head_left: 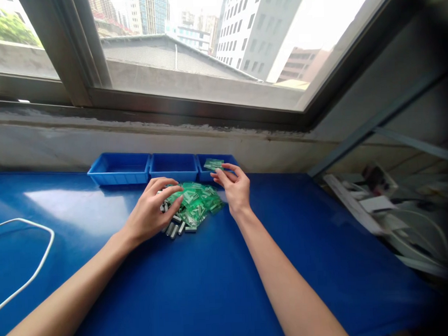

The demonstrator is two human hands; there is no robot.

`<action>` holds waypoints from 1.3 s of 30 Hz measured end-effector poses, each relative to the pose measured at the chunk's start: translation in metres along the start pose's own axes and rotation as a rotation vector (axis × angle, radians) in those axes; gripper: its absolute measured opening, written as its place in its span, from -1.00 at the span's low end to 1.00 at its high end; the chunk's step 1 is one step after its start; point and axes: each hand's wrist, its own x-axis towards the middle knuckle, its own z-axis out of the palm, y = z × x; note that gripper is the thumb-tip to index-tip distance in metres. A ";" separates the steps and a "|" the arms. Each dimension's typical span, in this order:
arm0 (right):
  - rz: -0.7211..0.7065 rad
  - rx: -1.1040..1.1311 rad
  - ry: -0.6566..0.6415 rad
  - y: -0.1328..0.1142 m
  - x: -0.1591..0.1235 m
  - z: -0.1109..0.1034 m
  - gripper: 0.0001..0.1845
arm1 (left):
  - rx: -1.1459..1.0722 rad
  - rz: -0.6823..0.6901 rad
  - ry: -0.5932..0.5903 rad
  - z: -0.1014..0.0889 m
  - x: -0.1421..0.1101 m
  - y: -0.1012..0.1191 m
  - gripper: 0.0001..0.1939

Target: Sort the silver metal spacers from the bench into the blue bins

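My left hand reaches over the left side of a heap of small clear packets with green contents. Its thumb and fingers are curved and apart, with nothing visible between them. Several small dark-and-silver rectangular pieces lie below and beside it, at the heap's near left edge. My right hand is at the right blue bin, its fingertips pinched on a small green packet over the bin's opening. The bin's inside is partly hidden by the packet and fingers.
Beside the right bin stand a middle blue bin and a left blue bin, against the wall under a window. A white cable curves over the blue tabletop at left. A cluttered shelf stands past the table's right edge.
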 end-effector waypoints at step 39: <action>-0.112 -0.151 -0.133 -0.001 -0.026 0.003 -0.63 | -0.006 0.071 -0.157 -0.004 -0.003 0.002 -0.59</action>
